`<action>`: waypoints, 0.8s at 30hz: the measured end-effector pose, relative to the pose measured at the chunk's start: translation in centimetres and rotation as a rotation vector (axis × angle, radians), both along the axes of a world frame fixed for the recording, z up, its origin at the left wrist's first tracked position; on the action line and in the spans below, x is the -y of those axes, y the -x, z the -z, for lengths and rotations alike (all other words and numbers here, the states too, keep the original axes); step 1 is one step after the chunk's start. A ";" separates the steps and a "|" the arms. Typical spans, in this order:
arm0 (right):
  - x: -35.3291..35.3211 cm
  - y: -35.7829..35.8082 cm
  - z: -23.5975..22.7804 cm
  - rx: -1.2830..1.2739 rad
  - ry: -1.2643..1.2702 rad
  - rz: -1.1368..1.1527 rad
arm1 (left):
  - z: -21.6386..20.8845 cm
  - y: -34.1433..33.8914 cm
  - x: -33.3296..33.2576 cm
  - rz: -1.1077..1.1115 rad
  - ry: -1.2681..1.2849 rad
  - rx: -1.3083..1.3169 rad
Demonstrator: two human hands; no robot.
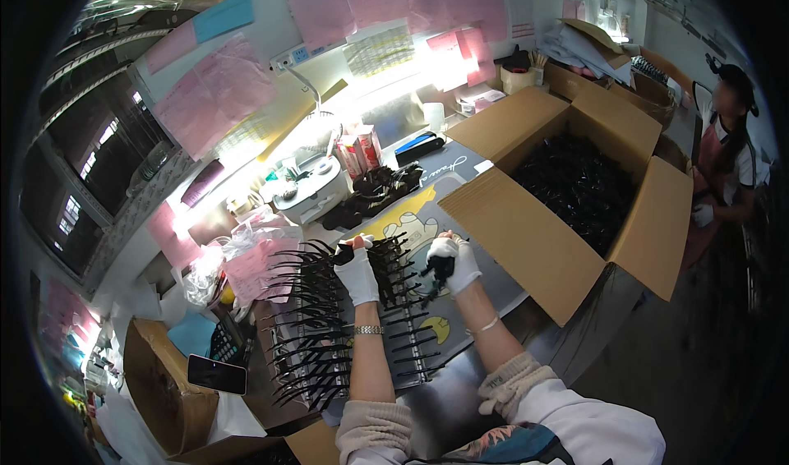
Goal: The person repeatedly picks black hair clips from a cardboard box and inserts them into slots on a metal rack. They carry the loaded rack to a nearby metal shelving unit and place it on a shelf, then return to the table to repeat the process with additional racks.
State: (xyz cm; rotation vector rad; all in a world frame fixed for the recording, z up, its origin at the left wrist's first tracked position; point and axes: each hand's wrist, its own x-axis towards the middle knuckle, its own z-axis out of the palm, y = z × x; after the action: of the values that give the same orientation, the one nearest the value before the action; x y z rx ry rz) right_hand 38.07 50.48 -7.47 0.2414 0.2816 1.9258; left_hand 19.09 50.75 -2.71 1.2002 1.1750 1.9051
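My left hand [358,274], in a white glove with bare fingertips, is over a rack of black curved prongs or strips [311,350]. Its fingers are closed around a small black piece whose kind I cannot make out. My right hand [462,266], gloved the same way, grips a fuzzy black tuft [442,268] that hangs down from the fingers. It is just right of the rack, above a grey mat with cartoon figures [472,321]. Part of the rack lies hidden under my left hand and forearm.
An open cardboard box [534,239] holding many shiny black packed pieces [575,181] stands at right. Behind the rack lie dark cloth [382,192] and a white device [312,190]. A phone [217,375] sits at left. A person [723,169] stands at far right.
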 end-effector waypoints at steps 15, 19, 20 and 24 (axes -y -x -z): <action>9.6 3.5 -4.2 1.216 0.125 -0.345 | -1.7 -3.9 -0.7 -0.129 -0.106 -0.809; 9.3 3.4 -3.2 1.195 0.155 -0.359 | -2.1 -5.1 -0.4 -0.122 -0.320 -0.965; 9.2 3.5 -2.9 1.182 0.117 -0.328 | -2.0 -5.3 -0.2 -0.089 -0.226 -1.119; 8.9 3.9 -1.8 0.976 0.025 -0.389 | -1.1 -5.2 -0.3 -0.036 -0.208 -1.354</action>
State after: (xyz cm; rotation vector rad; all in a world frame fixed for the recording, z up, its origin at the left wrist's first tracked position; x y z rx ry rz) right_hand 34.22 41.60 -5.64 -0.8159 -0.3242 2.1772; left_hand 24.25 51.10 -1.62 2.7533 1.5672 1.0765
